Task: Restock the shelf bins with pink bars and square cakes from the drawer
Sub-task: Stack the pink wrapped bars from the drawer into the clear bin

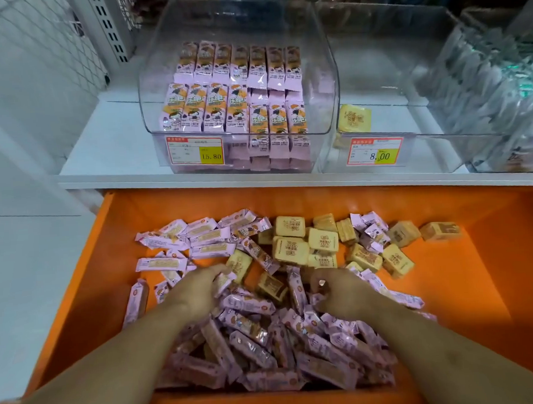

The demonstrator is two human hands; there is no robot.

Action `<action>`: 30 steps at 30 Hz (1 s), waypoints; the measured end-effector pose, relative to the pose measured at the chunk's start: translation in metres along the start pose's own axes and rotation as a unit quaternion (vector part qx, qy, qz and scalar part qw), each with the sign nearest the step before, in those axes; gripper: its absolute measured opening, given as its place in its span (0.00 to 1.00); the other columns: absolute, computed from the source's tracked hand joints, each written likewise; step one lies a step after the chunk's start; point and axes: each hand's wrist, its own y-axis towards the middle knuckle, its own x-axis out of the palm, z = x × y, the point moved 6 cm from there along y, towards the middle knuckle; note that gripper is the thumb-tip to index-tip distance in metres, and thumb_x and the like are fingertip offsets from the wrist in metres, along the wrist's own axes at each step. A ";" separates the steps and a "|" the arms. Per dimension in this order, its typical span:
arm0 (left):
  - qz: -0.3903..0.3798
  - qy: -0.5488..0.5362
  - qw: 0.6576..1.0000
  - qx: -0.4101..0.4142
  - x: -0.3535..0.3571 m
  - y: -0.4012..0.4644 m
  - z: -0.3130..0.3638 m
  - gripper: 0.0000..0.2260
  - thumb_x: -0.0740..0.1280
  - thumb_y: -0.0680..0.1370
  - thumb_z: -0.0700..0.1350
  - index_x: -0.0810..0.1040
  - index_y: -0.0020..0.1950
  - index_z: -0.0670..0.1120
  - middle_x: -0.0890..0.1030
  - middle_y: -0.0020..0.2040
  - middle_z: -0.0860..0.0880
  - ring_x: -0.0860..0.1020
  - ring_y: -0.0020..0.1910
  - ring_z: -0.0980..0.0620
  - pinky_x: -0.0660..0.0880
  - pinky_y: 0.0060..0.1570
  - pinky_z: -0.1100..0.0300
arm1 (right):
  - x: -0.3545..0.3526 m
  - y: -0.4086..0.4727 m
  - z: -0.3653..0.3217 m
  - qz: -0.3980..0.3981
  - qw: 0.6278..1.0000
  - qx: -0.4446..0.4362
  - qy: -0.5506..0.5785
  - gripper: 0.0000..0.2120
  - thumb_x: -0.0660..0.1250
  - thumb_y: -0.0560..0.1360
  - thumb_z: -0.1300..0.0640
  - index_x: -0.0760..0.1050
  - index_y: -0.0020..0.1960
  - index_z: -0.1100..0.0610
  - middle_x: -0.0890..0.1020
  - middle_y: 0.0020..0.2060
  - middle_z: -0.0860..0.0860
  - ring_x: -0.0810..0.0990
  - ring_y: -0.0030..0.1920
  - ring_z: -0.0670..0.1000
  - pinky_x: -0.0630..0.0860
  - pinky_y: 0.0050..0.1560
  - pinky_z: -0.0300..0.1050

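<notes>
White shelving [106,155] carried a clear plastic bin [158,93] stacked with pink-wrapped bars [222,111]; beside it a second clear bin [418,148] held one yellow square cake [354,118]. Below, the orange drawer [496,250] held loose bars and cakes. The left hand [199,290] curled around a pink bar; the right hand [342,294] had its fingers buried, grip unclear. Far-right packets [486,94] were blurred.

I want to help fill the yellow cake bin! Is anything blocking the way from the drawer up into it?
Nothing visible does. The cake bin is open on top and holds one cake. The cakes lie loose in the drawer just below.
</notes>
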 end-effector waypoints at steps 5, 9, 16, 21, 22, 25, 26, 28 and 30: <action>0.003 -0.117 0.993 0.021 -0.025 -0.026 0.028 0.34 0.66 0.77 0.29 0.70 0.73 0.63 0.76 0.69 0.53 0.82 0.33 0.53 0.76 0.29 0.57 | -0.046 -0.029 -0.024 0.050 0.995 -0.018 0.081 0.10 0.72 0.76 0.58 0.75 0.51 0.46 0.83 0.45 0.49 0.80 0.34 0.46 0.76 0.30 0.47; -0.036 -0.316 0.947 0.040 -0.055 -0.057 0.074 0.33 0.67 0.78 0.27 0.72 0.75 0.59 0.74 0.71 0.53 0.81 0.61 0.47 0.81 0.42 0.52 | -0.103 -0.060 -0.064 0.082 0.976 -0.052 0.193 0.09 0.77 0.76 0.54 0.78 0.51 0.48 0.85 0.46 0.52 0.82 0.39 0.52 0.79 0.37 0.49; -0.124 -0.556 0.805 0.163 -0.115 -0.147 0.191 0.22 0.71 0.74 0.31 0.80 0.67 0.44 0.86 0.58 0.41 0.85 0.51 0.49 0.80 0.43 0.60 | -0.191 -0.144 -0.127 0.116 0.910 -0.130 0.377 0.12 0.77 0.76 0.60 0.76 0.53 0.60 0.78 0.29 0.46 0.79 0.41 0.57 0.75 0.43 0.55; -0.075 -0.484 0.847 0.207 -0.139 -0.194 0.222 0.24 0.70 0.77 0.27 0.77 0.70 0.44 0.86 0.56 0.40 0.86 0.45 0.51 0.77 0.34 0.65 | -0.213 -0.190 -0.139 0.131 0.869 -0.151 0.453 0.10 0.76 0.76 0.63 0.77 0.54 0.60 0.82 0.34 0.53 0.79 0.38 0.58 0.78 0.43 0.55; -0.070 -0.478 0.851 0.207 -0.142 -0.199 0.223 0.24 0.70 0.77 0.28 0.77 0.70 0.45 0.86 0.56 0.40 0.86 0.46 0.51 0.78 0.35 0.64 | -0.214 -0.194 -0.141 0.129 0.858 -0.151 0.474 0.09 0.74 0.77 0.65 0.77 0.53 0.61 0.82 0.37 0.57 0.80 0.38 0.58 0.79 0.42 0.53; -0.049 -0.491 0.848 0.192 -0.151 -0.202 0.220 0.22 0.69 0.78 0.29 0.77 0.70 0.45 0.85 0.58 0.38 0.84 0.50 0.45 0.78 0.48 0.53 | -0.219 -0.196 -0.145 0.132 0.841 -0.153 0.503 0.07 0.71 0.78 0.69 0.76 0.52 0.61 0.83 0.37 0.60 0.81 0.37 0.58 0.82 0.40 0.51; -0.045 -0.508 0.840 0.184 -0.153 -0.202 0.220 0.20 0.69 0.78 0.29 0.78 0.68 0.43 0.85 0.59 0.37 0.83 0.50 0.44 0.77 0.50 0.51 | -0.221 -0.195 -0.147 0.134 0.840 -0.154 0.503 0.07 0.70 0.78 0.69 0.76 0.53 0.61 0.83 0.37 0.59 0.81 0.37 0.58 0.83 0.43 0.52; -0.043 -0.529 0.829 0.175 -0.156 -0.200 0.222 0.17 0.67 0.78 0.28 0.80 0.65 0.40 0.84 0.59 0.36 0.82 0.50 0.44 0.77 0.49 0.52 | -0.223 -0.191 -0.150 0.128 0.840 -0.163 0.501 0.06 0.69 0.79 0.69 0.77 0.54 0.62 0.83 0.37 0.58 0.82 0.38 0.57 0.83 0.47 0.54; -0.044 -0.522 0.834 0.171 -0.157 -0.197 0.225 0.15 0.66 0.79 0.28 0.82 0.63 0.40 0.85 0.59 0.38 0.83 0.49 0.46 0.78 0.47 0.54 | -0.224 -0.188 -0.153 0.122 0.842 -0.174 0.496 0.05 0.67 0.80 0.70 0.78 0.53 0.62 0.84 0.37 0.55 0.82 0.38 0.55 0.83 0.49 0.56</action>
